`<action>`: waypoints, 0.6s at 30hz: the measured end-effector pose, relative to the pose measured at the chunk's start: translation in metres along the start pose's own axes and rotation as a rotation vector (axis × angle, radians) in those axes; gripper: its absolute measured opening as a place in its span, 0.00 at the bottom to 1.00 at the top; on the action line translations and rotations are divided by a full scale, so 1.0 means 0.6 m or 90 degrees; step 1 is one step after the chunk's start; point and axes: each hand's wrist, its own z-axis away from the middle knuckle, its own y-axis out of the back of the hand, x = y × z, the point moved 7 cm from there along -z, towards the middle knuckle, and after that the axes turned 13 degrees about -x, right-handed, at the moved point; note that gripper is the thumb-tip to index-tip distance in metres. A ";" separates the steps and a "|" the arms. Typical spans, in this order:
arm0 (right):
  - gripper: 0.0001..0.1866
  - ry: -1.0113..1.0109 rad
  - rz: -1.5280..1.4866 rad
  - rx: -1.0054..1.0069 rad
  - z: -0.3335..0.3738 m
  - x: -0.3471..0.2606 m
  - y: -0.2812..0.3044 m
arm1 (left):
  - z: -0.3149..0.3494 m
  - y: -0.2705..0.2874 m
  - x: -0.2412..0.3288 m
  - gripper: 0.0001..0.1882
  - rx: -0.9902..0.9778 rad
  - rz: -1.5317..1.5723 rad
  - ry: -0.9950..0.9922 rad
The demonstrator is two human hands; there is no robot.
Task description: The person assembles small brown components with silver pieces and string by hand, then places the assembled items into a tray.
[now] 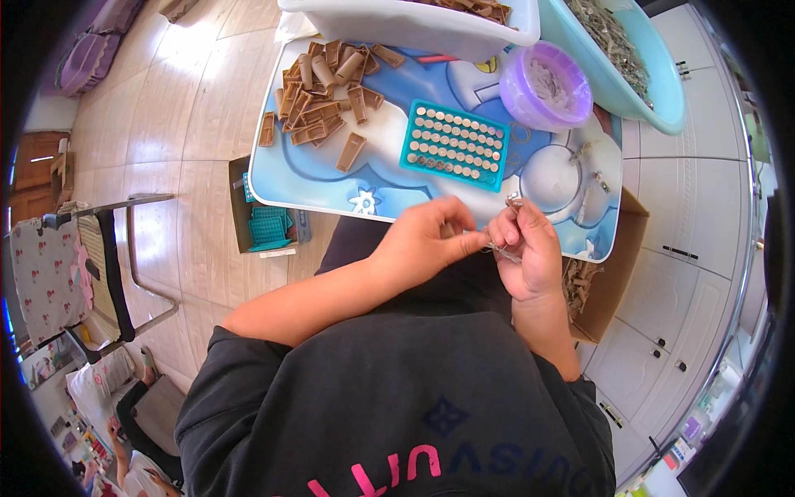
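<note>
Both my hands meet just off the near edge of the low blue-and-white table (pixel 377 207), in front of my lap. Between the fingertips of my right hand (pixel 526 248) a small silvery metal part (pixel 513 200) pokes up. My left hand (pixel 435 240) pinches with thumb and forefinger at a thin, wire-like strand (pixel 503 252) that runs along my right fingers. How the strand joins the metal part is hidden by my fingers. Right beyond my hands lies a teal tray (pixel 403 160) filled with rows of small round silvery pieces.
Brown plastic casings (pixel 323 87) lie heaped at the table's far left. Behind the tray stand a purple bowl (pixel 515 99) of clear bits, a white bin (pixel 414 25) and a pale blue tub (pixel 667 91). Cardboard boxes (pixel 623 265) flank the table. Other people (pixel 137 464) are at the lower left.
</note>
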 end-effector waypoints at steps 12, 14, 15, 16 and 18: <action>0.13 -0.160 0.014 -0.062 -0.001 0.033 -0.053 | 0.007 0.021 0.022 0.10 0.062 0.421 -0.049; 0.13 -0.139 0.049 -0.080 -0.001 0.029 -0.061 | 0.016 0.037 0.022 0.09 0.138 0.353 -0.055; 0.13 -0.141 0.091 -0.042 0.001 0.027 -0.053 | 0.017 0.039 0.021 0.09 0.140 0.351 -0.056; 0.13 -0.143 0.134 -0.003 0.002 0.026 -0.044 | 0.017 0.045 0.018 0.09 0.157 0.320 -0.057; 0.12 -0.149 0.162 0.001 0.005 0.026 -0.038 | 0.018 0.051 0.014 0.09 0.175 0.288 -0.059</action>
